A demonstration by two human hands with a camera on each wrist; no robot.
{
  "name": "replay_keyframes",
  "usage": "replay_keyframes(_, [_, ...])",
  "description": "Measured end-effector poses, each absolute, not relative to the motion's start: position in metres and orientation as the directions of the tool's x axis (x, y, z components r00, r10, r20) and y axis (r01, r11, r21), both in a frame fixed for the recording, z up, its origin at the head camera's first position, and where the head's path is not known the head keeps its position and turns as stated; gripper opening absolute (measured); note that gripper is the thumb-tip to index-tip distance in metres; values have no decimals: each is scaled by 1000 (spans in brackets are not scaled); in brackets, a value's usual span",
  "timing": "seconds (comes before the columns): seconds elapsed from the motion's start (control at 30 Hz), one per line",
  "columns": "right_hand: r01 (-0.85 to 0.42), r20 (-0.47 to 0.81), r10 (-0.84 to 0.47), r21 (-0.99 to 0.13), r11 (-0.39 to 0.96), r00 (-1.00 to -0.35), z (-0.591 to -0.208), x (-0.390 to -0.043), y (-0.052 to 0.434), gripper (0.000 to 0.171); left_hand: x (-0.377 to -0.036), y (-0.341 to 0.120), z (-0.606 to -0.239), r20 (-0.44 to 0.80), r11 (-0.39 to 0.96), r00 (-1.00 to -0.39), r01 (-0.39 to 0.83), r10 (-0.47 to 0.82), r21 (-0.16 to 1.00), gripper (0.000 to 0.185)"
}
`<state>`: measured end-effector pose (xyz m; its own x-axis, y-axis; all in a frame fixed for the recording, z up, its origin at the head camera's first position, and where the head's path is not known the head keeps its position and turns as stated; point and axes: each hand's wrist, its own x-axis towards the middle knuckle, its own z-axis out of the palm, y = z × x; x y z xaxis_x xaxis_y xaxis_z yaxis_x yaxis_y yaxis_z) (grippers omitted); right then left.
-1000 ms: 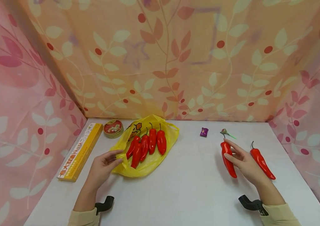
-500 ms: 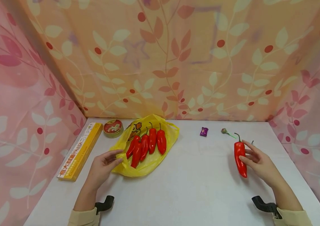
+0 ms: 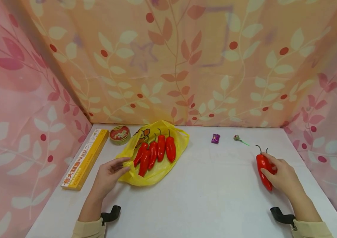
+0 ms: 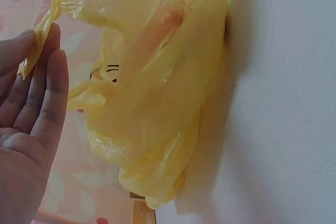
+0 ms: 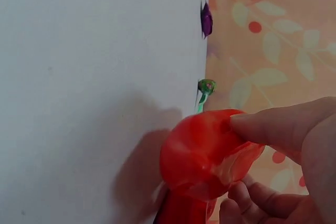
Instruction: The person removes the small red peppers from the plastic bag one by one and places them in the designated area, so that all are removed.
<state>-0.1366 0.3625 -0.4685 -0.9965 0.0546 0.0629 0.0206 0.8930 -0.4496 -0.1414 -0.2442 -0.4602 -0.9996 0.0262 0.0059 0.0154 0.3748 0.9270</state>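
My left hand (image 3: pixel 109 175) pinches the near-left rim of a yellow plastic bag (image 3: pixel 159 177) between thumb and fingers. In the left wrist view the bag's edge (image 4: pixel 39 51) is caught at the fingertips. Several red chili peppers (image 3: pixel 153 155) lie in the bag's open mouth. On the right, my right hand (image 3: pixel 284 175) pinches another red chili pepper (image 3: pixel 263 170), its stem pointing away from me. A further red pepper (image 5: pixel 184 211) shows below it in the right wrist view; in the head view the hand and the held pepper mostly hide that one.
A yellow pasta box (image 3: pixel 85 162) lies at the left, beside a round red-lidded tin (image 3: pixel 119 135). Toward the back right are a purple wrapped candy (image 3: pixel 215 138) and a lollipop (image 3: pixel 237 138) with a green stick. Patterned cloth (image 3: pixel 174 66) walls the white table (image 3: pixel 198 198).
My right hand has carried its pepper rightward, over beside the other pepper, which it now largely covers. My left hand and the bag have stayed in place.
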Motion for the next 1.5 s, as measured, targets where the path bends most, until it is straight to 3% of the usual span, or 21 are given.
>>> replay_keyframes(0.67, [24,33,42,-413,910,-999,-482,-144,372,69,-142,-240,-456,1,363,-1000,12,29,932,38])
replay_keyframes(1.03, [61,-19,59,-407,911,-998,-477,-144,374,76,-144,-242,-459,21,374,-999,34,38,927,40])
replay_keyframes(1.23, [27,61,58,-422,906,-996,-465,-145,368,71,-142,-244,-460,11,376,-999,23,33,926,40])
replay_keyframes(1.5, [-128,210,-26,-490,862,-977,-447,-151,335,59,-141,-245,-462,19,375,-999,30,34,927,41])
